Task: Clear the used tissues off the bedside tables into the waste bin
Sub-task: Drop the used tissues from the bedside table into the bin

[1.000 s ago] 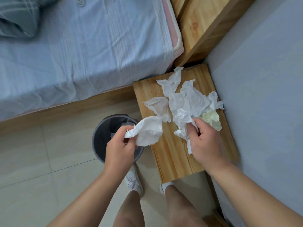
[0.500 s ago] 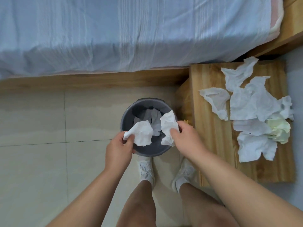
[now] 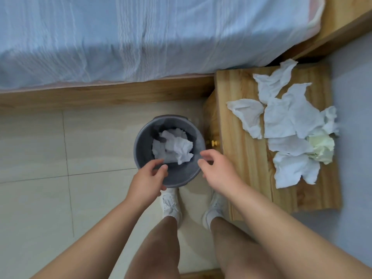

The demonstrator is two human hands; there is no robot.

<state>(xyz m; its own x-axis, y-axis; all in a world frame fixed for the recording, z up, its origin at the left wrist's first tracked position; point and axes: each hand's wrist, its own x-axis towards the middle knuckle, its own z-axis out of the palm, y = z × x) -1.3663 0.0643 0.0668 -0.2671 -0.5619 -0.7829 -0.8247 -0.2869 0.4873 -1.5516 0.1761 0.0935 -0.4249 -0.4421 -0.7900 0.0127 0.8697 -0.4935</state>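
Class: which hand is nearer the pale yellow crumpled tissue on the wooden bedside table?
Right. The right hand hovers at the round grey waste bin, left of the pale yellow crumpled tissue; the left hand is farther left.

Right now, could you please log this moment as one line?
left hand open | right hand open | waste bin holds crumpled tissues | bedside table: loose tissues uncleared
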